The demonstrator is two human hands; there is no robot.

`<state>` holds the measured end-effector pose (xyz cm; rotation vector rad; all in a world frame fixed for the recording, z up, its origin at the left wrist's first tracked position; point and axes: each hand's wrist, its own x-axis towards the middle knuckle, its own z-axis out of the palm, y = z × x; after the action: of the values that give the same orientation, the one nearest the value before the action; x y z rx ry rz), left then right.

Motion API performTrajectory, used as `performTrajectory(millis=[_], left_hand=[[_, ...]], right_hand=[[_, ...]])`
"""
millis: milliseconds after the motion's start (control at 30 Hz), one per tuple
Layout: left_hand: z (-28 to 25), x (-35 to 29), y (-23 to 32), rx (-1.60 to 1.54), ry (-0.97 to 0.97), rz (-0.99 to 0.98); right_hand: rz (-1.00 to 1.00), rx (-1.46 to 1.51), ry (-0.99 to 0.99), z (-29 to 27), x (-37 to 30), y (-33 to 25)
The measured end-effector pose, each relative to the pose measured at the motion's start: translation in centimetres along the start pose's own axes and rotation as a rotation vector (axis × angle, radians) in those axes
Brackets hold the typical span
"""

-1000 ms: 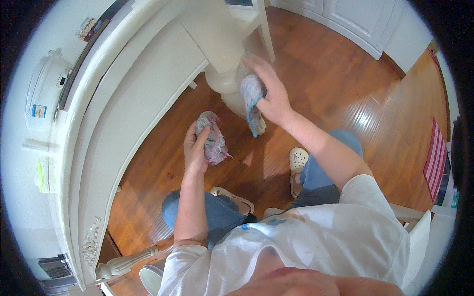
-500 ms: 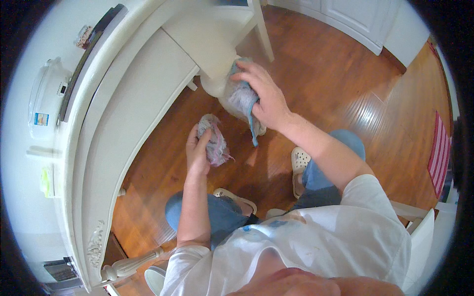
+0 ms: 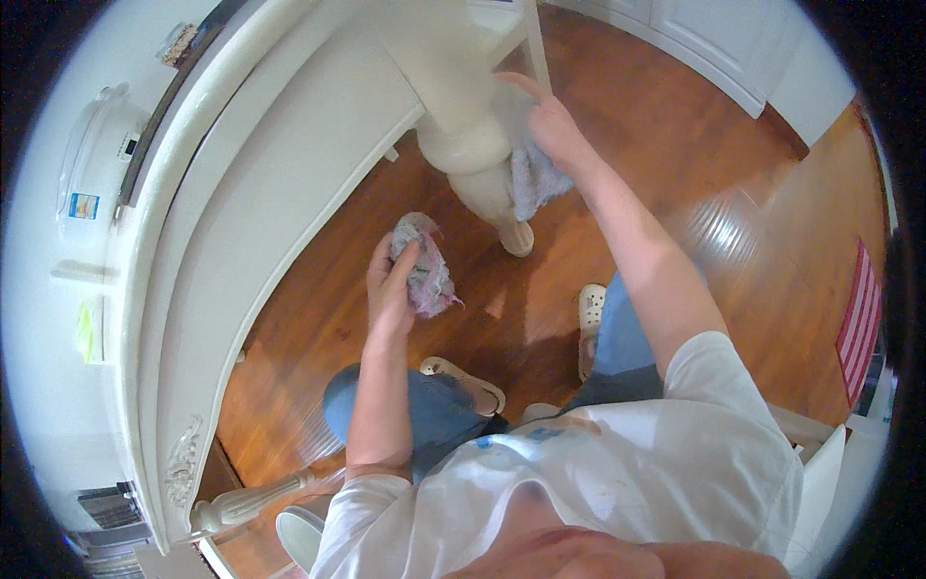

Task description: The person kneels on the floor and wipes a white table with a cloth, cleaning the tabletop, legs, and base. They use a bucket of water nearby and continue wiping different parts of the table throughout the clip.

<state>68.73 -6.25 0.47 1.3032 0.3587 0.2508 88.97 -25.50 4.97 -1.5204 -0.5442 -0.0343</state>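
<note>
My left hand [image 3: 390, 280] grips a crumpled grey cloth with pink, frayed edges [image 3: 431, 282] above the floor, thumb on top. At the far right side of the cream table leg [image 3: 465, 147], my right hand [image 3: 558, 135] holds a bluish-grey cloth [image 3: 536, 185]. That cloth hangs below the palm next to the leg. The index finger stretches toward the upper part of the leg, while the other fingers are mostly hidden. The leg is thick and rounded, narrowing to a small foot on the wooden floor.
The cream table [image 3: 289, 164] curves along the left, with a clear plastic container [image 3: 92, 174] on its top. A chair [image 3: 526, 43] stands beyond the leg. White cabinets [image 3: 714, 48] are at the back, and a red striped mat [image 3: 856, 323] lies at right.
My right hand has moved up and right with its cloth, from the front of the leg to its right side. The leg's lower part now shows. The left hand stays almost in place.
</note>
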Motion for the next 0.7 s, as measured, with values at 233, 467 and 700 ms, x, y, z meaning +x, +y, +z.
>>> performTrajectory(millis=[233, 467, 700], left_hand=[[0.3, 0.2, 0.1, 0.045, 0.061, 0.023], [2.1, 1.0, 0.5, 0.039, 0.070, 0.078], [3.3, 6.2, 3.4, -0.106, 0.249, 0.253]], right_hand=[[-0.257, -0.283, 0.094, 1.9, -4.5, -1.2], [-0.383, -0.600, 0.018, 3.6, -9.1, -2.4], [-0.388, -0.437, -0.053, 0.2, -8.5, -3.4]])
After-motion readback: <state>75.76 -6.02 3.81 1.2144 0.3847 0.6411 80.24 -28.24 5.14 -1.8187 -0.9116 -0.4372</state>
